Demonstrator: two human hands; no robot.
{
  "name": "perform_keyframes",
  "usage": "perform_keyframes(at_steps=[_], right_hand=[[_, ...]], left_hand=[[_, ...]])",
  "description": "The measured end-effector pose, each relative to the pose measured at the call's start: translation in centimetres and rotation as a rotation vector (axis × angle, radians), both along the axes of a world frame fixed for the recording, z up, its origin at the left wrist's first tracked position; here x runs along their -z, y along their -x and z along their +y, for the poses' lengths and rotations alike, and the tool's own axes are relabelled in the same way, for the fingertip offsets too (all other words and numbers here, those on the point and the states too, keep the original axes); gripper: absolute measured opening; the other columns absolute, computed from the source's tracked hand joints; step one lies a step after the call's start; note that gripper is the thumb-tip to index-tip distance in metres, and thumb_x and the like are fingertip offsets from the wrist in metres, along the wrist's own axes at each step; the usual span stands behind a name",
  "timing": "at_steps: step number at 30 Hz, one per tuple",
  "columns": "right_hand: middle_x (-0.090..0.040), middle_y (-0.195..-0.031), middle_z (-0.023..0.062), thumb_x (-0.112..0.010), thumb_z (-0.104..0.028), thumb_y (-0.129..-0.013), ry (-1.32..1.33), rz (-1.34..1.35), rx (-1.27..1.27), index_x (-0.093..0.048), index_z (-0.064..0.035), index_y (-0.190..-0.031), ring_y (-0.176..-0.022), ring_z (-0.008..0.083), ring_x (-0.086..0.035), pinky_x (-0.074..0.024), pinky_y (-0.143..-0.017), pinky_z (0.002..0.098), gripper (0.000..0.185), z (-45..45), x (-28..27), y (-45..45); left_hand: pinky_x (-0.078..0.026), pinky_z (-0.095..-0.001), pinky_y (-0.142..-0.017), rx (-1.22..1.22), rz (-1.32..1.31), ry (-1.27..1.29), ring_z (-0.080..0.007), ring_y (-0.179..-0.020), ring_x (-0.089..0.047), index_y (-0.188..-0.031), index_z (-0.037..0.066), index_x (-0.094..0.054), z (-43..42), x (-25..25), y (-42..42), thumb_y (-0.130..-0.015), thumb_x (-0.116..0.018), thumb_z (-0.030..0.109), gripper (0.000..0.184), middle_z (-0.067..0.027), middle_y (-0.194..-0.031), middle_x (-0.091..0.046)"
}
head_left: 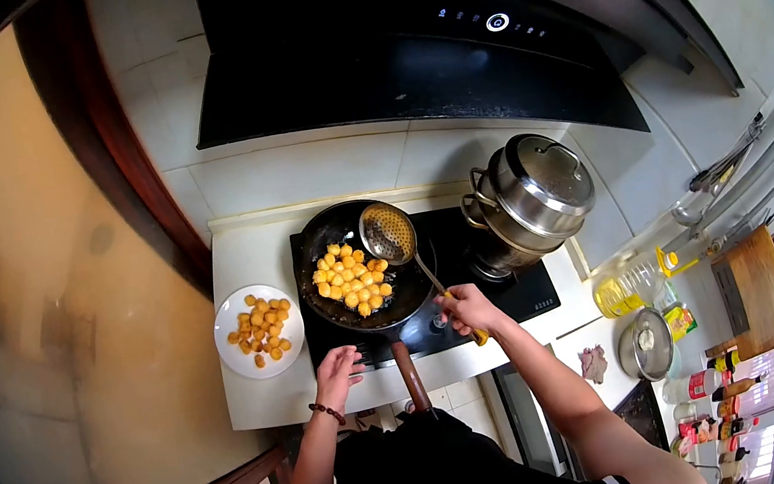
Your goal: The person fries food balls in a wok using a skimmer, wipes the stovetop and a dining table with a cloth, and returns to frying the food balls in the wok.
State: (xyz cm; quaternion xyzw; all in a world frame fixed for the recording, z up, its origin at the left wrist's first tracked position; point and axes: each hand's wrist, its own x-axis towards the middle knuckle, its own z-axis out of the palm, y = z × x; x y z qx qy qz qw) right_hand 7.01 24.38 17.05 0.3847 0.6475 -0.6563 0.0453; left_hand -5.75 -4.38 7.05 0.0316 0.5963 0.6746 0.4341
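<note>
My right hand (468,310) is closed around the handle of a skimmer (388,233), whose perforated bowl is over the right side of a black wok (318,306). Golden fried balls (350,277) lie clustered in the wok, several of them touching. Beside the wok's brown handle (411,376), my left hand (337,379) hovers near the front edge of the stove, fingers stretched out and holding nothing. To the left, a white plate (231,351) bears browner fried balls (262,329).
The wok sits on a black cooktop (453,272). A lidded steel steamer pot (536,193) stands at its right, under a black range hood (402,77). Farther right are an oil bottle (629,289), a metal strainer bowl (644,345), a cloth (594,364) and a cutting board (762,294).
</note>
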Motion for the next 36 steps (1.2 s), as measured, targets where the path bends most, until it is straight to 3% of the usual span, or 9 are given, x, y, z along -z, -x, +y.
perform_keyframes(at_steps=[7,17,20,23,24,26,28,32,36], right_hand=[[-0.062,-0.07,0.0055,-0.057,-0.02,-0.102,-0.207,-0.013,-0.055,-0.061,-0.0006,-0.101,-0.046,0.0106,-0.05,-0.0401,-0.038,0.0279,0.019,-0.9,-1.3,-1.7],[-0.065,-0.07,0.0052,-0.059,-0.018,-0.101,-0.247,-0.062,-0.085,-0.064,0.0001,-0.099,-0.048,0.0108,-0.054,-0.044,-0.042,0.0283,0.019,-0.7,-0.9,-2.0],[-0.067,-0.069,0.0081,-0.059,-0.017,-0.1,-0.361,-0.064,-0.096,-0.064,0.0025,-0.095,-0.051,0.0134,-0.058,-0.0461,-0.046,0.0311,0.021,0.5,0.0,-1.2],[-0.068,-0.071,0.0157,-0.061,-0.015,-0.097,-0.639,0.006,-0.186,-0.066,0.0044,-0.092,-0.059,0.0239,-0.066,-0.0515,-0.058,0.0395,0.02,1.5,-0.1,0.8],[-0.069,-0.075,0.0204,-0.063,-0.014,-0.094,-0.754,0.063,-0.298,-0.065,0.0042,-0.091,-0.068,0.0353,-0.069,-0.053,-0.064,0.044,0.019,2.9,-1.2,2.8],[-0.069,-0.082,0.0254,-0.065,-0.015,-0.092,-0.917,0.088,-0.402,-0.065,0.0047,-0.09,-0.081,0.0451,-0.067,-0.0535,-0.071,0.049,0.02,4.5,-0.6,4.6],[-0.067,-0.088,0.028,-0.065,-0.016,-0.09,-0.962,0.01,-0.607,-0.066,0.0039,-0.091,-0.091,0.0483,-0.064,-0.0526,-0.078,0.0528,0.02,6.8,-1.8,9.0],[-0.071,-0.097,0.025,-0.062,-0.021,-0.091,-1.205,-0.123,-0.884,-0.069,0.0001,-0.099,-0.098,0.0425,-0.067,-0.0556,-0.084,0.0506,0.024,8.0,-3.4,13.1],[-0.071,-0.1,0.0229,-0.062,-0.02,-0.089,-1.185,-0.176,-1.112,-0.071,-0.0029,-0.101,-0.098,0.0421,-0.068,-0.0556,-0.085,0.0497,0.023,9.9,-7.3,13.2]], left_hand=[[-0.054,-0.031,-0.079,0.008,-0.019,0.003,-0.0164,-0.096,-0.067,-0.118,0.011,-0.061,0.1,0.2,0.2,-0.104,-0.057,0.031,0.025,-0.0055,-0.111,-0.067],[-0.054,-0.0317,-0.081,0.062,-0.035,0.009,-0.0168,-0.097,-0.066,-0.119,0.012,-0.061,0.4,1.0,-0.2,-0.102,-0.06,0.032,0.026,-0.0061,-0.114,-0.066],[-0.054,-0.0315,-0.081,0.061,-0.035,0.014,-0.0167,-0.097,-0.066,-0.119,0.012,-0.061,0.1,1.2,-0.1,-0.102,-0.06,0.032,0.026,-0.0065,-0.115,-0.066],[-0.054,-0.0311,-0.08,0.065,-0.032,0.018,-0.0164,-0.097,-0.066,-0.12,0.012,-0.061,-0.1,1.9,0.0,-0.102,-0.06,0.032,0.026,-0.0067,-0.115,-0.066],[-0.054,-0.0309,-0.08,0.067,-0.027,0.017,-0.0163,-0.096,-0.066,-0.12,0.012,-0.061,-0.1,2.1,0.1,-0.103,-0.06,0.031,0.026,-0.0067,-0.115,-0.067],[-0.054,-0.031,-0.08,0.067,-0.02,0.018,-0.0161,-0.096,-0.066,-0.12,0.012,-0.061,0.0,2.2,-0.1,-0.103,-0.06,0.032,0.027,-0.0065,-0.115,-0.067],[-0.054,-0.0311,-0.08,0.05,-0.017,0.027,-0.016,-0.096,-0.066,-0.121,0.012,-0.061,-0.3,2.0,-0.6,-0.103,-0.06,0.032,0.027,-0.0063,-0.115,-0.067],[-0.054,-0.0304,-0.08,0.022,-0.028,0.023,-0.0155,-0.096,-0.066,-0.12,0.011,-0.061,-0.3,1.9,-1.3,-0.103,-0.06,0.032,0.027,-0.0057,-0.114,-0.068],[-0.054,-0.0292,-0.078,-0.029,-0.05,0.035,-0.0144,-0.095,-0.067,-0.12,0.011,-0.061,-0.2,1.5,-2.8,-0.102,-0.061,0.033,0.028,-0.0048,-0.113,-0.068]])
